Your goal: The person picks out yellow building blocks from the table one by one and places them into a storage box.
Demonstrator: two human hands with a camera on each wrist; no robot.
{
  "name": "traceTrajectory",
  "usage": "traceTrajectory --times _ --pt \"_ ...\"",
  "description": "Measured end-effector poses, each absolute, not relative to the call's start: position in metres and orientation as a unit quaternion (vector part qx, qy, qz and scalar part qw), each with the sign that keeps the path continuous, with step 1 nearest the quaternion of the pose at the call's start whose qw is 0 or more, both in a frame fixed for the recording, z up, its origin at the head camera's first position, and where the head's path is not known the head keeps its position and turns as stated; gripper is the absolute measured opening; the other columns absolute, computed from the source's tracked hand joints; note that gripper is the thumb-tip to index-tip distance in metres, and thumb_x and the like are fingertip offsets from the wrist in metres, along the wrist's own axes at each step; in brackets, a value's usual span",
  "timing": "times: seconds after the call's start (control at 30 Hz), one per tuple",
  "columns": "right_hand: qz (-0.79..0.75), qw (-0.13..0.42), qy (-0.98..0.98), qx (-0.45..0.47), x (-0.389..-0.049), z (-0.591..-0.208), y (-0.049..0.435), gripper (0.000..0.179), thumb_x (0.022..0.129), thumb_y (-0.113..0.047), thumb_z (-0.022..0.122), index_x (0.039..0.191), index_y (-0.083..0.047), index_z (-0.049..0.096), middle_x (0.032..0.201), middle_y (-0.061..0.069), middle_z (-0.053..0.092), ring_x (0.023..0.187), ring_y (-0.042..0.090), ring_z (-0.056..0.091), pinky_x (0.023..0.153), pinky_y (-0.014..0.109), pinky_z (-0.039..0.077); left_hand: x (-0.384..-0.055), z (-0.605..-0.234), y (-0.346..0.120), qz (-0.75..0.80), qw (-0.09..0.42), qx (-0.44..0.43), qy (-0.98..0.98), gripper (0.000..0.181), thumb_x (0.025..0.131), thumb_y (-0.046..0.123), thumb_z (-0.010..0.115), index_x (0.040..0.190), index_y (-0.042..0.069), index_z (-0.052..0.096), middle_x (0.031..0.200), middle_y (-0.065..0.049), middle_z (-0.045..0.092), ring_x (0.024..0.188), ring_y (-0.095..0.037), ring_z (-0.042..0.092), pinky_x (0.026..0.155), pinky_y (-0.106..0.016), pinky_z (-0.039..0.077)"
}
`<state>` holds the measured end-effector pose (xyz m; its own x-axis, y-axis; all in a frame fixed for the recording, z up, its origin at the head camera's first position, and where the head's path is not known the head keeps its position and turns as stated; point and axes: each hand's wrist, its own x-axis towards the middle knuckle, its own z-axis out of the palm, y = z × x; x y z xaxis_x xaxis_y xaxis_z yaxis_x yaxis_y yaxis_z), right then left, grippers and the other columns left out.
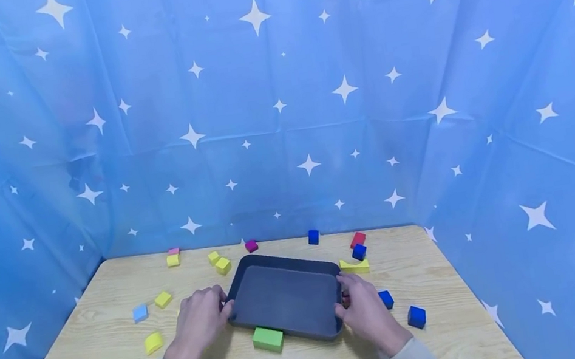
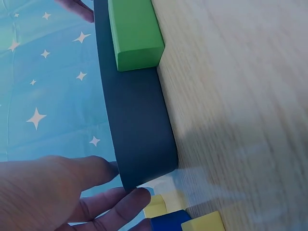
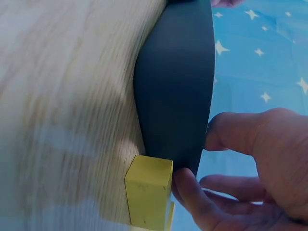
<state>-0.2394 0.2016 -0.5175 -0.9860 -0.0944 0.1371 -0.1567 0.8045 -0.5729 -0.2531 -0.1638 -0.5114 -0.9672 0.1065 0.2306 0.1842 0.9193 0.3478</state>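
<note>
A dark rectangular baking tray [image 1: 285, 299] lies at a slant in the middle of the table, with nothing inside it. My left hand [image 1: 199, 320] grips its left end, thumb and fingers on either side of the rim in the left wrist view. At the opposite end, my right hand [image 1: 363, 310] pinches the rim the same way. A green block [image 1: 268, 339] sits against the tray's near wall. Just beyond the right hand is a yellow arched block [image 1: 354, 266]. A yellow block [image 3: 149, 192] stands close to the right fingertips in the right wrist view.
Yellow blocks [image 1: 163, 299] and a light blue block [image 1: 140, 313] lie to the left. Dark blue blocks [image 1: 416, 316] are on the right, a red one [image 1: 358, 239] farther back. A purple block [image 1: 251, 246] sits near the far edge, before a starry blue curtain [image 1: 263, 164].
</note>
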Motion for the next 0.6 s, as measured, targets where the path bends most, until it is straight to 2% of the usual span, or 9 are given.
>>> traceTrajectory --times 0.23,0.4,0.5,0.6 --pt "0.330 0.034 -0.941 0.068 -0.245 -0.519 0.208 0.065 0.099 0.002 0.086 0.159 0.006 0.064 0.167 0.027 0.065 0.119 0.030 0.083 0.093 0.041 0.072 -0.243 -0.515 -0.162 -0.161 0.127 -0.079 -0.975 0.016 0.099 0.016 0.091 0.093 0.013 0.078 0.083 -0.001 0.077 0.085 -0.024 0.072 0.094 -0.064 0.062" --pt "0.343 0.016 -0.937 0.066 -0.249 -0.516 0.212 0.063 0.102 0.004 0.083 0.162 0.003 0.063 0.169 0.026 0.063 0.125 0.035 0.082 0.095 0.043 0.072 -0.235 -0.515 -0.158 -0.157 0.122 -0.076 -0.977 0.018 0.098 0.016 0.091 0.091 0.013 0.075 0.080 0.000 0.073 0.085 -0.024 0.068 0.104 -0.068 0.061" --pt "0.345 0.006 -0.936 0.065 -0.251 -0.516 0.214 0.063 0.103 0.005 0.082 0.164 0.002 0.062 0.169 0.027 0.063 0.127 0.038 0.082 0.097 0.045 0.072 -0.230 -0.515 -0.156 -0.151 0.121 -0.074 -0.978 0.021 0.097 0.018 0.092 0.089 0.014 0.073 0.079 0.002 0.070 0.082 -0.021 0.064 0.095 -0.062 0.062" --pt "0.347 -0.001 -0.936 0.064 -0.255 -0.516 0.216 0.063 0.104 0.005 0.081 0.164 0.001 0.063 0.168 0.026 0.063 0.128 0.038 0.082 0.098 0.047 0.072 -0.226 -0.514 -0.154 -0.150 0.114 -0.068 -0.980 0.022 0.097 0.020 0.093 0.089 0.015 0.073 0.078 0.003 0.068 0.081 -0.019 0.061 0.082 -0.052 0.059"
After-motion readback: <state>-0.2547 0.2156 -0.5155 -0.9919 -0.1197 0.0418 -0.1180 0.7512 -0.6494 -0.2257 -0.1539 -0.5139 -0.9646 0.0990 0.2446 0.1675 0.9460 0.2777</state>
